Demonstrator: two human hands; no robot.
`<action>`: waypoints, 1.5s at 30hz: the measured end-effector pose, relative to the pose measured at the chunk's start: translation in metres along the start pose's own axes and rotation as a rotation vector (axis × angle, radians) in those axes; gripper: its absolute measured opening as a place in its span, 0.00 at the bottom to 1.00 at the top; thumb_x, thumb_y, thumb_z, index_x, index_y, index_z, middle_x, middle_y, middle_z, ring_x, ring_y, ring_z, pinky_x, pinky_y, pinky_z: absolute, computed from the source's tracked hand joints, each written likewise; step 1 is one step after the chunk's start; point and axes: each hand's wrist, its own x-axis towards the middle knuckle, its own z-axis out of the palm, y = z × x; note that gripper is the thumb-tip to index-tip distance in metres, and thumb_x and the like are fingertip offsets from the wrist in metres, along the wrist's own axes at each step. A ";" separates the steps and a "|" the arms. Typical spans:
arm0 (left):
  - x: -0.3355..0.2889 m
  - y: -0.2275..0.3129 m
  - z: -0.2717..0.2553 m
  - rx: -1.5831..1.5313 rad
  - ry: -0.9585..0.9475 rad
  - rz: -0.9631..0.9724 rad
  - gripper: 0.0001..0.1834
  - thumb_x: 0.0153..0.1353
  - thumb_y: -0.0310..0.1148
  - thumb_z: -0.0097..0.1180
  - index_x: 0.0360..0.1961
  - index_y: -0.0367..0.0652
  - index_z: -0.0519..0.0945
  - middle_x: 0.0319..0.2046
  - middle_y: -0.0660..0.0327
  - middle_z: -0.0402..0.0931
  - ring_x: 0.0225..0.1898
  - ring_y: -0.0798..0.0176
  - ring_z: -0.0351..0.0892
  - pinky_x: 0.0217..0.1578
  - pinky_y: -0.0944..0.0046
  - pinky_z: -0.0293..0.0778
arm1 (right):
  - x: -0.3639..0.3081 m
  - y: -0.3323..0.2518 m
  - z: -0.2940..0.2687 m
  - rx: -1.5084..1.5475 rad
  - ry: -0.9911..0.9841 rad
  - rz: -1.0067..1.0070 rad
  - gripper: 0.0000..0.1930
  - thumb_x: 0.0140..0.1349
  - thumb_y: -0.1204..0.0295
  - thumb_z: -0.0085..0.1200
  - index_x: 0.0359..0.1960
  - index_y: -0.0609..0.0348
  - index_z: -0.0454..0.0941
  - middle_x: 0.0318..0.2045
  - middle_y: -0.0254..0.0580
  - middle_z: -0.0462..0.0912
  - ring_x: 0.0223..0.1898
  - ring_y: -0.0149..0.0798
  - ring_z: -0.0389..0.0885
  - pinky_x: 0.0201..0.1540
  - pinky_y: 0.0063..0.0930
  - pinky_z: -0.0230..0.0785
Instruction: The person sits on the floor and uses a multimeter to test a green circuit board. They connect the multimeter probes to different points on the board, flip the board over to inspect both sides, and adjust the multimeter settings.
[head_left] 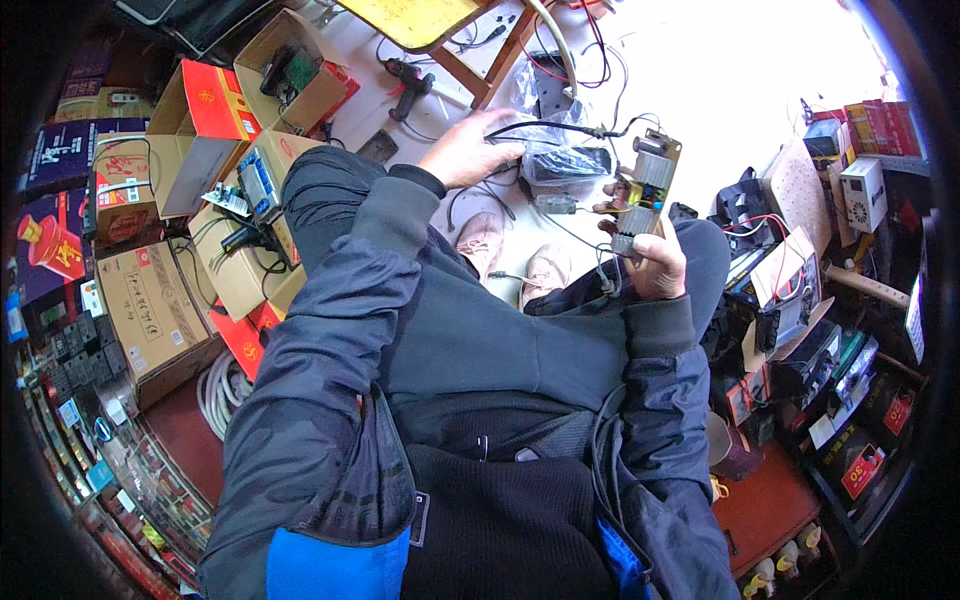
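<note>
A small circuit board (pixel 648 188) stands upright above the person's right knee, clamped at its lower end in the right hand (pixel 655 262). Thin wires run from it toward a black power adapter (pixel 563 163) in clear plastic, where the left hand (pixel 470 150) rests, fingers curled on its cable. Cardboard boxes (pixel 160 300) crowd the left side.

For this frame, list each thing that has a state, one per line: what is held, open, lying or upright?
Circuit board: held up in the right hand, tilted, wires hanging off it.
Black adapter: in a clear bag, under the left hand.
Black cable: runs from the left hand to the board.
Cardboard boxes: open, parts inside.
Shoes: on the floor, side by side.
Stool: upright.
</note>
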 end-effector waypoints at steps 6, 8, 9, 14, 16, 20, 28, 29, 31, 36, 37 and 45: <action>0.004 0.016 0.004 -0.131 -0.067 -0.142 0.16 0.72 0.38 0.59 0.47 0.35 0.86 0.38 0.62 0.87 0.45 0.70 0.81 0.51 0.68 0.74 | 0.001 -0.004 -0.011 -0.011 0.067 -0.041 0.51 0.46 0.59 0.65 0.74 0.64 0.59 0.63 0.51 0.75 0.60 0.51 0.79 0.65 0.41 0.70; 0.005 0.022 0.001 -0.157 0.014 -0.091 0.16 0.72 0.38 0.59 0.47 0.35 0.86 0.38 0.62 0.87 0.45 0.70 0.82 0.52 0.67 0.74 | 0.001 -0.005 -0.016 -0.055 0.076 -0.033 0.51 0.46 0.60 0.65 0.74 0.64 0.59 0.63 0.51 0.75 0.60 0.51 0.79 0.65 0.41 0.69; 0.004 0.025 0.001 -0.169 0.058 -0.076 0.16 0.73 0.38 0.58 0.48 0.34 0.86 0.39 0.61 0.88 0.45 0.70 0.83 0.51 0.66 0.75 | 0.000 -0.004 -0.019 -0.053 0.094 -0.024 0.49 0.47 0.61 0.64 0.73 0.65 0.60 0.63 0.51 0.75 0.60 0.51 0.79 0.65 0.40 0.69; 0.001 0.038 0.001 -0.257 0.142 -0.077 0.18 0.72 0.38 0.60 0.51 0.33 0.85 0.36 0.62 0.88 0.41 0.72 0.83 0.48 0.68 0.76 | 0.004 0.003 -0.027 -0.010 0.100 -0.065 0.39 0.51 0.67 0.63 0.66 0.70 0.67 0.53 0.50 0.82 0.55 0.43 0.80 0.64 0.34 0.68; 0.001 0.040 0.003 -0.224 0.159 -0.080 0.18 0.72 0.37 0.61 0.52 0.31 0.85 0.35 0.62 0.88 0.40 0.73 0.82 0.47 0.68 0.76 | 0.006 0.004 -0.030 -0.037 0.118 -0.057 0.38 0.52 0.66 0.62 0.66 0.69 0.67 0.54 0.49 0.81 0.56 0.43 0.80 0.63 0.34 0.69; 0.001 0.041 0.010 -0.295 0.203 -0.077 0.17 0.70 0.36 0.62 0.50 0.32 0.86 0.29 0.63 0.86 0.33 0.73 0.82 0.40 0.69 0.76 | 0.006 0.008 -0.030 -0.097 0.171 -0.056 0.39 0.51 0.66 0.61 0.67 0.68 0.67 0.56 0.47 0.78 0.58 0.43 0.80 0.63 0.35 0.69; 0.002 0.026 0.016 -0.401 0.222 -0.122 0.14 0.71 0.33 0.61 0.46 0.29 0.85 0.25 0.63 0.81 0.26 0.72 0.80 0.31 0.69 0.81 | 0.009 0.010 -0.021 -0.144 0.177 -0.085 0.57 0.44 0.77 0.70 0.78 0.70 0.50 0.75 0.56 0.61 0.75 0.49 0.60 0.76 0.40 0.54; 0.004 0.022 0.017 -0.336 0.231 -0.161 0.14 0.70 0.33 0.61 0.45 0.31 0.86 0.24 0.63 0.82 0.24 0.72 0.81 0.30 0.68 0.79 | 0.009 0.010 -0.020 -0.182 0.169 -0.098 0.56 0.44 0.77 0.69 0.78 0.70 0.51 0.75 0.55 0.61 0.76 0.49 0.59 0.77 0.40 0.53; 0.006 0.016 0.019 -0.234 0.249 -0.169 0.13 0.69 0.34 0.60 0.45 0.34 0.87 0.24 0.61 0.84 0.26 0.70 0.84 0.32 0.67 0.78 | 0.008 0.009 -0.017 -0.240 0.136 -0.138 0.55 0.44 0.78 0.68 0.77 0.70 0.52 0.74 0.54 0.62 0.76 0.48 0.59 0.78 0.39 0.51; 0.008 0.014 0.025 0.046 0.487 0.195 0.12 0.67 0.31 0.61 0.48 0.38 0.87 0.39 0.55 0.86 0.40 0.68 0.85 0.42 0.68 0.79 | 0.009 0.017 -0.011 -0.637 0.221 -0.112 0.60 0.42 0.69 0.76 0.77 0.72 0.52 0.71 0.57 0.66 0.70 0.49 0.68 0.74 0.38 0.59; 0.006 0.016 0.026 0.141 0.546 0.272 0.12 0.67 0.31 0.61 0.48 0.38 0.87 0.40 0.55 0.86 0.41 0.67 0.85 0.43 0.68 0.78 | 0.008 0.018 -0.011 -0.777 0.203 -0.144 0.60 0.42 0.68 0.76 0.77 0.72 0.52 0.70 0.57 0.67 0.70 0.49 0.68 0.73 0.38 0.60; -0.021 0.024 0.052 -0.681 0.093 -0.140 0.16 0.70 0.38 0.65 0.48 0.34 0.86 0.41 0.62 0.86 0.42 0.72 0.81 0.48 0.68 0.76 | 0.004 0.028 0.005 -1.015 0.110 -0.298 0.54 0.39 0.66 0.73 0.72 0.69 0.61 0.62 0.62 0.73 0.65 0.56 0.72 0.72 0.44 0.61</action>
